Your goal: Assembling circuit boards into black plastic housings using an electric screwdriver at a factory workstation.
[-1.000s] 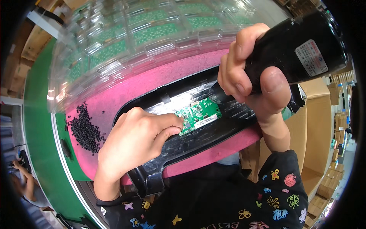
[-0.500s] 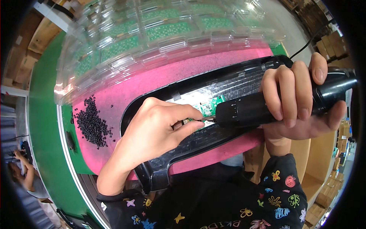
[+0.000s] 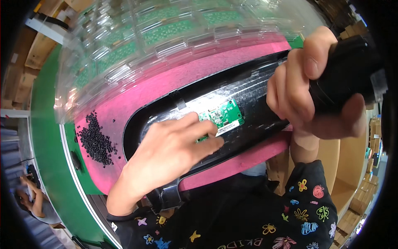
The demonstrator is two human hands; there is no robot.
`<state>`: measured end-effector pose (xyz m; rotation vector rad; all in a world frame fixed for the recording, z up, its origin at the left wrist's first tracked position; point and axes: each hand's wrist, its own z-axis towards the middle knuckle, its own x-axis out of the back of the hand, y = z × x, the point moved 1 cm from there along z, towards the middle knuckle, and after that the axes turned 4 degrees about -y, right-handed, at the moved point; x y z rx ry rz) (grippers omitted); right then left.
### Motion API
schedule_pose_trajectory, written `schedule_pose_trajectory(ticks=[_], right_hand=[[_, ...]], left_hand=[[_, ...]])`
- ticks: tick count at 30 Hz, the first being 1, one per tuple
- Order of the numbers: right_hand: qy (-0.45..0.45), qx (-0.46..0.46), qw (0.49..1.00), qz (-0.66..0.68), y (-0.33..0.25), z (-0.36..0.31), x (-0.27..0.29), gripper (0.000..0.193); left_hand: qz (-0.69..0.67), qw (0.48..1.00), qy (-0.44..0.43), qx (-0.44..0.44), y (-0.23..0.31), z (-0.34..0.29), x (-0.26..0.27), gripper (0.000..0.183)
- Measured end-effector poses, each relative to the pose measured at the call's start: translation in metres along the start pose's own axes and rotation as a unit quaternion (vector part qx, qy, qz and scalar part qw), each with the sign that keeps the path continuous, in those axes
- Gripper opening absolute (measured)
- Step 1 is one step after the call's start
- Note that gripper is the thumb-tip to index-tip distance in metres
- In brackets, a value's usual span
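My right hand (image 3: 296, 87) is wrapped round a black electric screwdriver (image 3: 352, 62), lifted above the right part of a long black plastic housing (image 3: 257, 83). The tool's tip is hidden behind my hand. Inside the housing lies a small green circuit board (image 3: 230, 112) with a white label strip along its lower edge. My left hand (image 3: 174, 143) reaches over the housing to the left end of this board. Its thumb and index finger are apart, with part of the board showing between them, and I see nothing held in them.
The housing rests on a pink mat (image 3: 153, 89) on a green table (image 3: 47, 124). A pile of small black screws (image 3: 96, 141) lies on the left of the mat. Behind stand stacked clear plastic trays (image 3: 137, 50) with green boards. Another person (image 3: 35, 197) is at far left.
My right hand has raised the screwdriver up and away from the board, which is more exposed now. The left thumb and index finger have parted from their pinch beside the tool's tip.
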<state>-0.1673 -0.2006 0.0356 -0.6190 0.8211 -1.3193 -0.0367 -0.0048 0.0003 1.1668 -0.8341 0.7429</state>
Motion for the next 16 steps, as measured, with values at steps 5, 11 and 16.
schedule_pose_trajectory(ticks=[5, 11, 16], right_hand=[[0.062, -0.060, 0.996, 0.028, -0.006, -0.001, -0.005, 0.057], [-0.115, -0.031, 0.991, 0.067, -0.002, 0.004, 0.006, 0.060], [-0.265, -0.009, 0.959, 0.102, 0.012, 0.018, 0.031, 0.063]], left_hand=[[0.030, 0.996, -0.081, -0.038, 0.003, -0.001, -0.006, 0.023], [0.033, 0.994, -0.084, -0.059, 0.004, -0.001, -0.008, 0.021], [0.029, 0.995, -0.060, -0.070, 0.005, -0.002, -0.011, 0.020]])
